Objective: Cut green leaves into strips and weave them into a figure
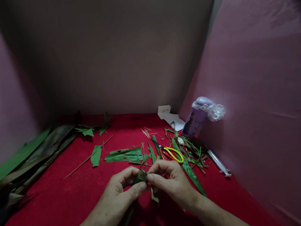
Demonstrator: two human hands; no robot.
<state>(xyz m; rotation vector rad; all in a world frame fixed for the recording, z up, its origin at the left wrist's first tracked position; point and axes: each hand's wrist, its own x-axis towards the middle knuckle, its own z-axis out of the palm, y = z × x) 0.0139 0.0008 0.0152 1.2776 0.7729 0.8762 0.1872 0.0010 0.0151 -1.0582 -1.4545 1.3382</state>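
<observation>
My left hand [122, 193] and my right hand [169, 181] meet over the red cloth, both pinching a small folded piece of green leaf [141, 177]. Thumbs and forefingers press on the fold from either side. A strip of the same leaf hangs down below my right hand [154, 196]. Just beyond my right hand lie scissors with yellow and red handles [170, 153].
Cut leaf strips [125, 155] lie in the middle of the red cloth [58, 202]. Long leaves [25, 159] are piled at the left. A purple bottle [197, 117], paper scraps [170, 116], thin sticks [147, 131], leaf trimmings [192, 151] and a white syringe [218, 162] sit at the right. Cardboard walls surround it.
</observation>
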